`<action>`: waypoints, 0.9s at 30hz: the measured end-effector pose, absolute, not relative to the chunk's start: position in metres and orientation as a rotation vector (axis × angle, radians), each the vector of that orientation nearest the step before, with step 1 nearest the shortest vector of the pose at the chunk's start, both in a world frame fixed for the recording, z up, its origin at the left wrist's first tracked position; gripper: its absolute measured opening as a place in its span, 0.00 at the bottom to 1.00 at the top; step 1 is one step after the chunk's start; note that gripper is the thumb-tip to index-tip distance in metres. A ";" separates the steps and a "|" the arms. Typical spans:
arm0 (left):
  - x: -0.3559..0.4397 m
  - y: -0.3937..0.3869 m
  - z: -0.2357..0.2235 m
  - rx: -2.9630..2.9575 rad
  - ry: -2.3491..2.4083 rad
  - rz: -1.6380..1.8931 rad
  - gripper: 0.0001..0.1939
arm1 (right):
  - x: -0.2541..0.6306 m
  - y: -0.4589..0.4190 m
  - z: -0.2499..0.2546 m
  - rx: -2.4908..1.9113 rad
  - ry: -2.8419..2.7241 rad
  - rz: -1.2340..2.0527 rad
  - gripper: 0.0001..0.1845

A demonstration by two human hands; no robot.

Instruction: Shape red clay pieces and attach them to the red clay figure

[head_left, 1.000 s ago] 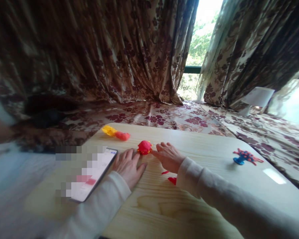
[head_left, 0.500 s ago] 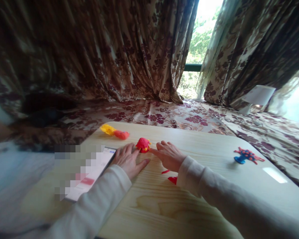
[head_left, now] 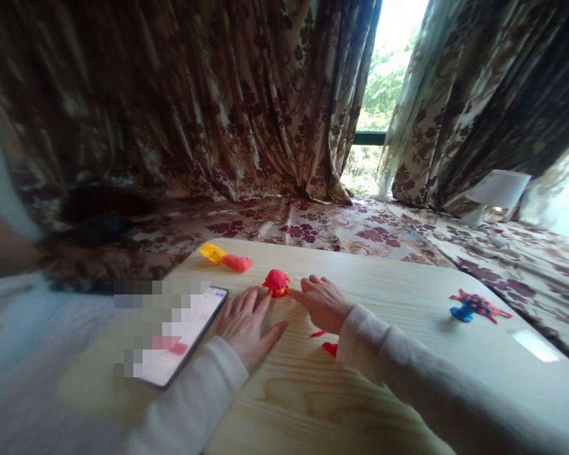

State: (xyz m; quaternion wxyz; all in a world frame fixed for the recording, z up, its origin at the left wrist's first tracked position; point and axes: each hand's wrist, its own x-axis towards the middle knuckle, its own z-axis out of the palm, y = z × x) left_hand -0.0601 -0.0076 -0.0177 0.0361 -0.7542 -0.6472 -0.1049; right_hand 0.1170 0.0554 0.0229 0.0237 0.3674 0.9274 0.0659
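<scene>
A small red modelling-clay figure (head_left: 277, 283) with yellow bits around its lower edge sits on the table between my hands. My left hand (head_left: 246, 322) lies palm down to its left, fingers spread and the index fingertip at the figure's lower left side. From the right, my right hand (head_left: 325, 303) reaches in with the index finger stretched out to the figure's edge; its other fingers are bent, holding nothing I can see. Beside my right wrist lie a red clay lump (head_left: 330, 349), partly covered by the sleeve, and a thin red clay strip (head_left: 318, 333).
A phone (head_left: 189, 341), partly pixelated, lies left of my left hand. Yellow clay (head_left: 213, 253) and orange-red clay (head_left: 238, 263) are at the table's (head_left: 284, 404) far left corner. A blue and coral clay model (head_left: 478, 304) stands on the right. Behind is a white lamp (head_left: 500, 188).
The red figure has turned slightly between my fingertips, its yellow bits showing differently. Both hands stay close to it. The whole view has shifted a little.
</scene>
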 end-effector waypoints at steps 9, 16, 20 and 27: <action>-0.060 -0.003 -0.013 -2.354 -1.975 -0.314 0.28 | 0.122 0.061 0.024 1.160 2.854 0.214 0.20; -0.058 -0.003 -0.014 -2.384 -2.006 -0.254 0.31 | 0.114 0.065 0.024 1.165 2.849 0.204 0.17; -0.056 -0.002 -0.015 -2.412 -2.023 -0.227 0.33 | 0.113 0.063 0.025 1.153 2.847 0.201 0.16; -0.056 -0.001 -0.013 -2.426 -2.031 -0.230 0.33 | 0.112 0.067 0.027 1.135 2.839 0.224 0.17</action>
